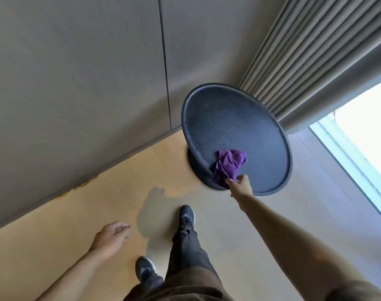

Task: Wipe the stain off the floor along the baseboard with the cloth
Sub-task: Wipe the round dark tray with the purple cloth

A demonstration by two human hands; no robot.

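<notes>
The purple cloth [228,166] looks soft, light and crumpled; any bunched fold serves. The right hand [239,183] pinches its near edge on the round counter [261,131]. The left hand [111,235] hangs loosely curled, empty.

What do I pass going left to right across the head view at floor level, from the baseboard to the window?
Stain along the baseboard → left hand, empty → forward shoe → purple cloth on the round black table → right hand reaching the cloth → bright window.
</notes>
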